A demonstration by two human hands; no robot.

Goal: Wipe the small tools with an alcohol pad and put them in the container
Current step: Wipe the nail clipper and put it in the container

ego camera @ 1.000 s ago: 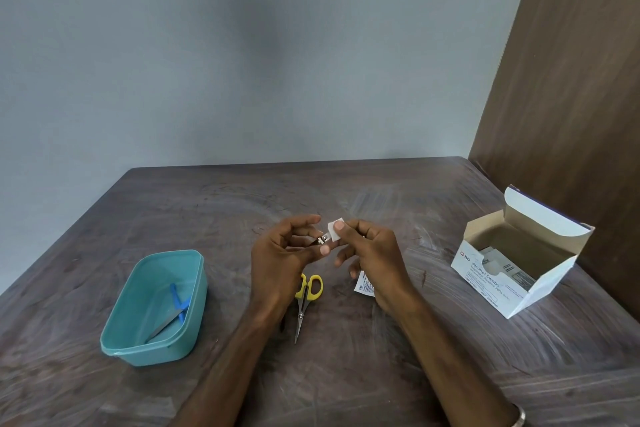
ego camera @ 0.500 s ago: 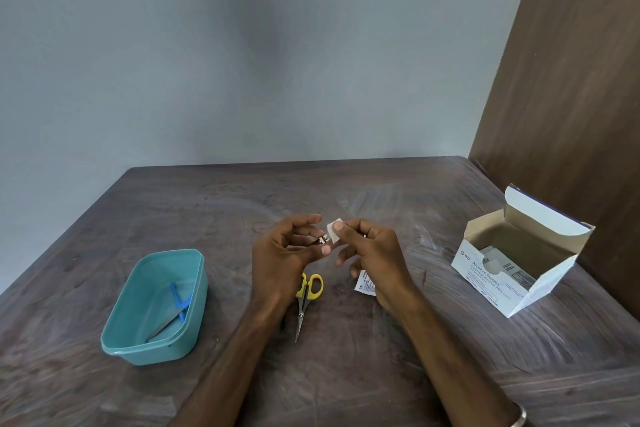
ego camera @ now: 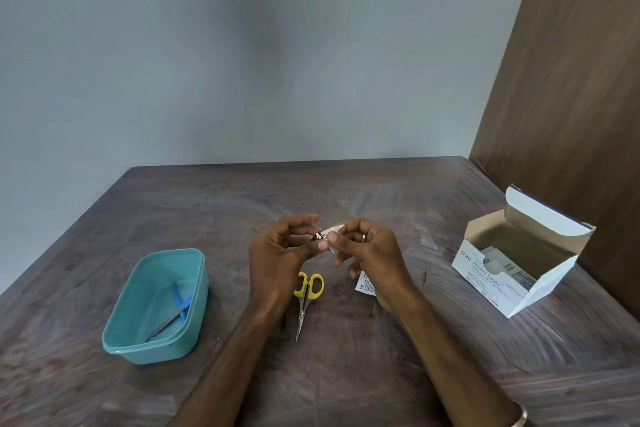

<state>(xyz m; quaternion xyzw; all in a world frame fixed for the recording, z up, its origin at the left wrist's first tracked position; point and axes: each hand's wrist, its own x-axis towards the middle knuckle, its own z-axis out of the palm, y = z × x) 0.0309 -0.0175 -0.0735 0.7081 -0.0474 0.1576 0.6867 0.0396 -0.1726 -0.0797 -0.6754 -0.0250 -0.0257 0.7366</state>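
Observation:
My left hand (ego camera: 277,253) pinches a small metal tool (ego camera: 318,236) above the middle of the table; most of the tool is hidden by the fingers. My right hand (ego camera: 370,253) holds a white alcohol pad (ego camera: 333,229) pressed against the tool's tip. Yellow-handled scissors (ego camera: 306,295) lie on the table just below my hands, points toward me. At the left stands a teal container (ego camera: 138,340) with a blue-handled tool (ego camera: 176,308) lying inside.
An open white box of alcohol swabs (ego camera: 519,260) stands at the right, close to a brown wooden panel. A torn pad wrapper (ego camera: 363,286) lies under my right hand. The dark wooden table (ego camera: 346,374) ends at a grey wall.
The pad has shifted slightly along the tool's tip between my fingers. Both hands stay in the same place.

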